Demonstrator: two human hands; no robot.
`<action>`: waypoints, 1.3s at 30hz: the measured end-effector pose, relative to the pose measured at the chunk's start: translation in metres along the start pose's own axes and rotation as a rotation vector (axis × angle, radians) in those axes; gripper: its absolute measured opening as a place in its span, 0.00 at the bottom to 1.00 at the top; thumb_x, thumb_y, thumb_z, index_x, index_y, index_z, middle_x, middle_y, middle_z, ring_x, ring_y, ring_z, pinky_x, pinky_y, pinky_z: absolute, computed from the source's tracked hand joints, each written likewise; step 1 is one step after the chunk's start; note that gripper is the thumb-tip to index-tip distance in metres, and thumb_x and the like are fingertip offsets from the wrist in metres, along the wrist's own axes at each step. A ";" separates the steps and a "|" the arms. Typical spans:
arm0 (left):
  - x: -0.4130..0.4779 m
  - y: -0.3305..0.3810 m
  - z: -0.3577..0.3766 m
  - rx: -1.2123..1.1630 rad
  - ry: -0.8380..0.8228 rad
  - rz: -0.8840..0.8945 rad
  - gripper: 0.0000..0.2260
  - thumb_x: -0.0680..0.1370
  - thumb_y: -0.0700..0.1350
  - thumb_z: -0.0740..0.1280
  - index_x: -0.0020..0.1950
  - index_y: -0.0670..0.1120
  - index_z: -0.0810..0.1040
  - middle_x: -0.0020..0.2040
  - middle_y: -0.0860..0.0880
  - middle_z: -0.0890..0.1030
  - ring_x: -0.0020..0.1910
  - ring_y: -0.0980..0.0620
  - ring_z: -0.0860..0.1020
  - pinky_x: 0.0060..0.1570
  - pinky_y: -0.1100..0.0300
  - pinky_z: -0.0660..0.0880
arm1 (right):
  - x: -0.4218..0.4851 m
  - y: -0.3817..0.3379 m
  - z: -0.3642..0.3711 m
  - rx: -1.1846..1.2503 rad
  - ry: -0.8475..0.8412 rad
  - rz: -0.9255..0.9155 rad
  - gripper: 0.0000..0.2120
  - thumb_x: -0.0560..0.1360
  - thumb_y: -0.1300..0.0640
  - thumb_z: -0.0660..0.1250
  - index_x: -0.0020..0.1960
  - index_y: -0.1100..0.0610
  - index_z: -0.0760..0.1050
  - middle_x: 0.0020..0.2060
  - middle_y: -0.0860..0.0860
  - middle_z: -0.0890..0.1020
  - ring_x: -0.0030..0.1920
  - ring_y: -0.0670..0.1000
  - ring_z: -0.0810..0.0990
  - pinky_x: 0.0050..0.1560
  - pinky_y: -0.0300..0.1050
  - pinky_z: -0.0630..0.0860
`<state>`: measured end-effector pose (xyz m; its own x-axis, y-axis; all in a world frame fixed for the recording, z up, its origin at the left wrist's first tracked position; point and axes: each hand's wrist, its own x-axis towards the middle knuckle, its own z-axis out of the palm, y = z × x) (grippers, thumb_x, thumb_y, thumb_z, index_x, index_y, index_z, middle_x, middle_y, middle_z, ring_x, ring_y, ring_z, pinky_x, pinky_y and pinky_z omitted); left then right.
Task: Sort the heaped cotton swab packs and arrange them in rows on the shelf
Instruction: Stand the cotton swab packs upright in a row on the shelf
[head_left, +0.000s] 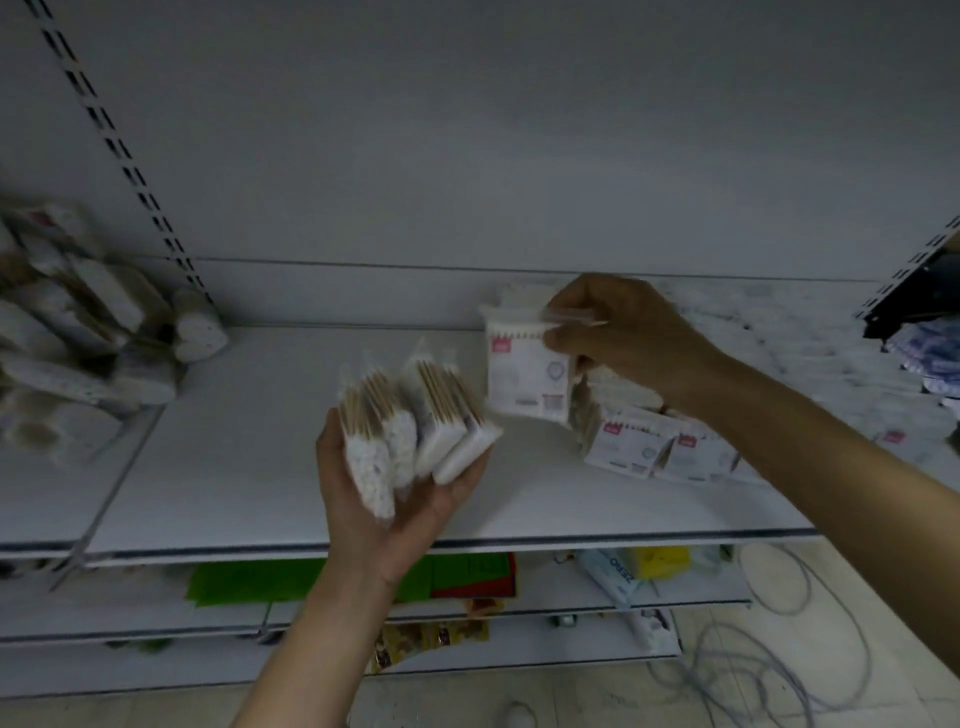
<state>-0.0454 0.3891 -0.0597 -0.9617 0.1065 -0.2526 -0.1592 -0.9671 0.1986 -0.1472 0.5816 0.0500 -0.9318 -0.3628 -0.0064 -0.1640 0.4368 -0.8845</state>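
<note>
Left hand (395, 514): curled under a fan of four clear plastic packs of wooden-stemmed cotton swabs (415, 441), carried edge-up.
Right hand (623, 332): one white labelled swab pack (524, 374) is pinched by its top seam.
Row start (654, 447): lying packs, just below the right wrist on the white metal shelf (260, 441).
Placement: the pinched pack should be lowered squarely, label forward, touching the row.
Heap (78, 332): blurred, well beyond the left hand.

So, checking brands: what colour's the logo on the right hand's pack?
Red, on the white pack; head view.
</note>
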 end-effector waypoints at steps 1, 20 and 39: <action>0.002 0.001 -0.004 0.011 0.023 0.008 0.24 0.78 0.62 0.57 0.45 0.46 0.85 0.52 0.45 0.82 0.50 0.44 0.82 0.53 0.43 0.77 | 0.000 0.003 -0.006 -0.067 0.018 -0.032 0.10 0.70 0.66 0.72 0.41 0.53 0.75 0.38 0.49 0.80 0.40 0.48 0.80 0.40 0.40 0.78; -0.009 0.002 -0.023 0.013 0.019 -0.031 0.30 0.69 0.64 0.66 0.61 0.43 0.81 0.65 0.38 0.76 0.61 0.33 0.77 0.57 0.30 0.70 | -0.019 0.036 0.042 -0.912 0.199 -0.482 0.14 0.73 0.47 0.65 0.50 0.56 0.81 0.42 0.53 0.80 0.41 0.56 0.78 0.43 0.46 0.65; -0.008 -0.030 -0.014 0.004 0.109 0.087 0.23 0.72 0.59 0.66 0.60 0.46 0.81 0.58 0.43 0.81 0.55 0.45 0.81 0.56 0.48 0.77 | -0.033 0.001 -0.016 -0.231 0.086 -0.182 0.14 0.66 0.61 0.74 0.38 0.49 0.70 0.43 0.51 0.81 0.43 0.51 0.83 0.41 0.48 0.81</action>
<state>-0.0295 0.4139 -0.0771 -0.9419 -0.0042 -0.3359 -0.0771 -0.9705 0.2284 -0.1222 0.6069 0.0562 -0.9029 -0.3855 0.1902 -0.3905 0.5506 -0.7378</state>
